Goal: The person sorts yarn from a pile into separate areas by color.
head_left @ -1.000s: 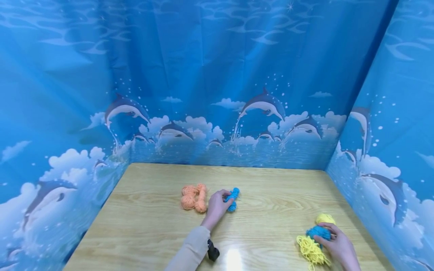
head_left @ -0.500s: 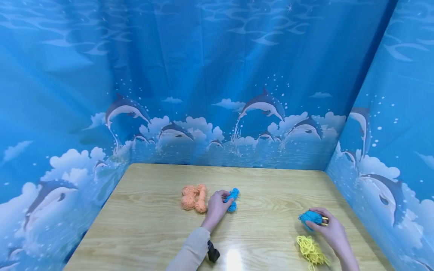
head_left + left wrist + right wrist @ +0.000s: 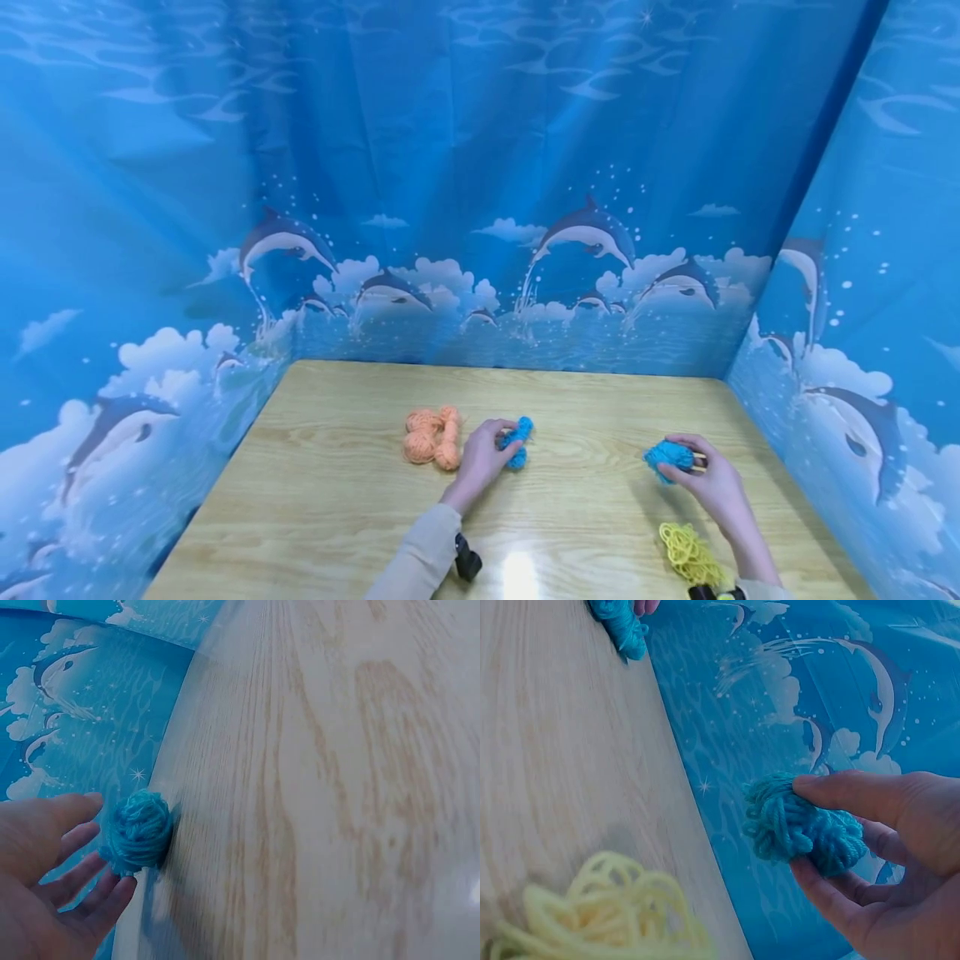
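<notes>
A blue dolphin-print curtain (image 3: pixel 480 167) is hung around the far, left and right sides of a wooden desk (image 3: pixel 337 517). An orange yarn bundle (image 3: pixel 431 437) is laid left of centre. A yellow yarn tangle (image 3: pixel 688 553) is laid at the near right edge. A blue yarn skein (image 3: pixel 517 440) is set at centre and is touched by the fingertips of the left hand (image 3: pixel 480 460), which is relaxed and grips nothing. A blue yarn ball (image 3: pixel 667 457) is pinched between thumb and fingers of the right hand (image 3: pixel 708 483) and is held above the desk.
</notes>
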`<state>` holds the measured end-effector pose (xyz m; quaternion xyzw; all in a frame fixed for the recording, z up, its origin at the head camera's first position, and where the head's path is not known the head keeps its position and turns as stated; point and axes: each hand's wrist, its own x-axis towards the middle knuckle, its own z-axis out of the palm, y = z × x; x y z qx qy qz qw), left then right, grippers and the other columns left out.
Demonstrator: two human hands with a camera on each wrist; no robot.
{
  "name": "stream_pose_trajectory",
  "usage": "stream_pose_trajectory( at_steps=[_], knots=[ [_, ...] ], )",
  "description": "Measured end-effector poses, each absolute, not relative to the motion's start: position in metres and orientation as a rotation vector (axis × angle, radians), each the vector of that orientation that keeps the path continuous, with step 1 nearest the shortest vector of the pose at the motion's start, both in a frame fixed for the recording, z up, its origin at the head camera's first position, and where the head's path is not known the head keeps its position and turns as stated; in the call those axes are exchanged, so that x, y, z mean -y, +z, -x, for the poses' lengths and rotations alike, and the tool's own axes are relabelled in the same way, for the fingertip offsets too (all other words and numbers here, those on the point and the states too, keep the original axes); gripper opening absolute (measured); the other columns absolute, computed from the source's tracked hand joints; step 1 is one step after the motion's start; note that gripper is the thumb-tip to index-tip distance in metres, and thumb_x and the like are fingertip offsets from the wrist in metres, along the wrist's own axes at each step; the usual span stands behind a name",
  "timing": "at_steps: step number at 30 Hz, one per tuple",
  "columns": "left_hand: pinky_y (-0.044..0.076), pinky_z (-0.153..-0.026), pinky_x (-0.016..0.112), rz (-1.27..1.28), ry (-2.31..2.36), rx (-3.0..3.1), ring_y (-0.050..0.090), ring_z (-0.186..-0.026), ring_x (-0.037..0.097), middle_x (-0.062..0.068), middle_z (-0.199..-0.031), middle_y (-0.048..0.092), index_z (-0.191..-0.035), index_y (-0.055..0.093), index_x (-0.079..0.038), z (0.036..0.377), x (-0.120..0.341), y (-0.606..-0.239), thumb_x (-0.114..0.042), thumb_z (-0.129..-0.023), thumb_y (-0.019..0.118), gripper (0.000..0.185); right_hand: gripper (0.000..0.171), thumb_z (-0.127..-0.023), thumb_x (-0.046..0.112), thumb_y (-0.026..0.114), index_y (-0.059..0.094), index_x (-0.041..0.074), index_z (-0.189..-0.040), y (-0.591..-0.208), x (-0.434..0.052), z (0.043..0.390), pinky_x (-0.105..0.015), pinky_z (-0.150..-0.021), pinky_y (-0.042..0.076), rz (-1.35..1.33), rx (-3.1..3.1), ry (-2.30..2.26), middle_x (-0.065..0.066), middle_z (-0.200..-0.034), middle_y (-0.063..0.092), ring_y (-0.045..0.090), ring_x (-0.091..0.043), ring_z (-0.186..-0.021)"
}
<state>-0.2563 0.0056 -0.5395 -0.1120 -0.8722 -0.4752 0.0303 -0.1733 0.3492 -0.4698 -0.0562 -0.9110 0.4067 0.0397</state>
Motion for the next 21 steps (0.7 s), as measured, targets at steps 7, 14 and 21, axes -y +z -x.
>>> stream_pose_trajectory(
  at_steps=[7, 14, 21],
  knots=[
    [0.054, -0.096, 0.047, 0.421, -1.510, 2.716, 0.063, -0.117, 0.031, 0.010, -0.134, 0.064, -0.131, 0.068, -0.014, 0.258, 0.000, -0.542, -0.023, -0.090, 0.079, 0.044, 0.056, -0.091, 0.025, 0.079, 0.057, 0.005, -0.138, -0.467, -0.333, 0.187, -0.030, -0.074, 0.055, 0.125, 2.768, 1.269, -0.029, -0.141, 0.050, 0.057, -0.043, -0.115],
    [0.058, -0.087, 0.039, 0.466, -1.449, 2.714, 0.067, -0.102, 0.026, 0.013, -0.127, 0.067, -0.128, 0.069, -0.009, 0.257, 0.001, -0.547, -0.020, -0.085, 0.083, 0.047, 0.054, -0.091, 0.024, 0.079, 0.058, 0.006, -0.137, -0.467, -0.316, 0.199, -0.032, -0.074, 0.053, 0.073, 2.766, 1.300, -0.028, -0.141, 0.051, 0.058, -0.040, -0.113],
    [0.058, -0.082, 0.035, 0.392, -1.450, 2.710, 0.066, -0.095, 0.021, 0.010, -0.119, 0.068, -0.126, 0.070, -0.011, 0.254, -0.002, -0.547, -0.021, -0.083, 0.085, 0.047, 0.051, -0.090, 0.018, 0.079, 0.059, 0.006, -0.136, -0.467, -0.299, 0.211, -0.033, -0.074, 0.053, 0.045, 2.773, 1.381, -0.026, -0.140, 0.052, 0.058, -0.038, -0.112]
  ],
)
